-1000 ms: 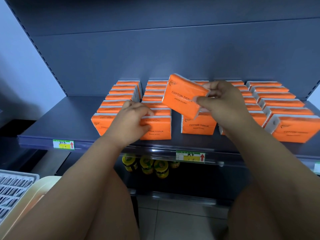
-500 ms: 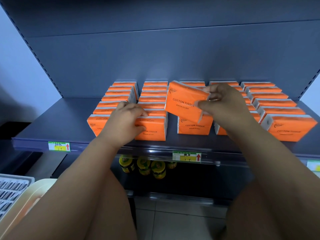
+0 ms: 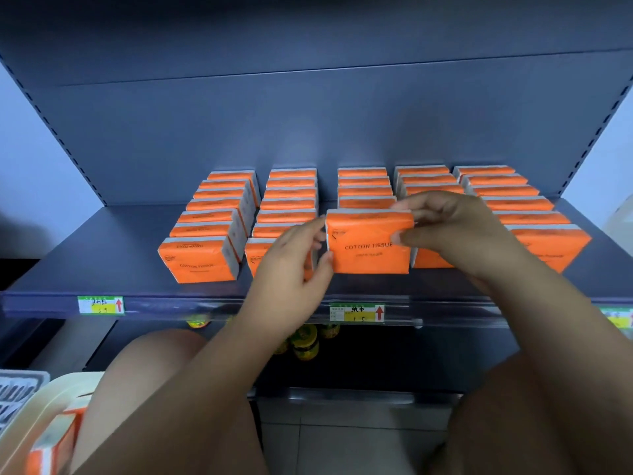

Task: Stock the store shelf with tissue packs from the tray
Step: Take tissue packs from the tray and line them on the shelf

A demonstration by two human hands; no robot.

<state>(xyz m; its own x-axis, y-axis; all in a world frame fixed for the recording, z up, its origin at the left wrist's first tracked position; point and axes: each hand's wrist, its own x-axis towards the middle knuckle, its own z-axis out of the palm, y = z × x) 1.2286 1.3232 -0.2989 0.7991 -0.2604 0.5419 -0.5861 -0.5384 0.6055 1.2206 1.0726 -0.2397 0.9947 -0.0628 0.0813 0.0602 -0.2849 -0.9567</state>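
Note:
An orange tissue pack (image 3: 368, 246) marked COTTON TISSUE stands upright at the front of the middle row on the dark shelf (image 3: 102, 255). My right hand (image 3: 455, 231) pinches its upper right corner between thumb and fingers. My left hand (image 3: 294, 265) touches its left edge with the fingertips and thumb. Rows of the same orange packs (image 3: 212, 214) run from the shelf's front to the back panel. At the bottom left a cream tray (image 3: 51, 413) holds more orange packs (image 3: 58, 440).
Price tags (image 3: 101, 305) sit on the shelf's front rail. Jars with yellow lids (image 3: 305, 341) stand on the lower shelf. A grey slotted crate (image 3: 17, 392) is at the far left. My knees fill the lower part of the view.
My right hand has lowered the tilted pack and set it upright at the front of the middle row. My left hand has left the second row's front pack and moved to the new pack's left edge.

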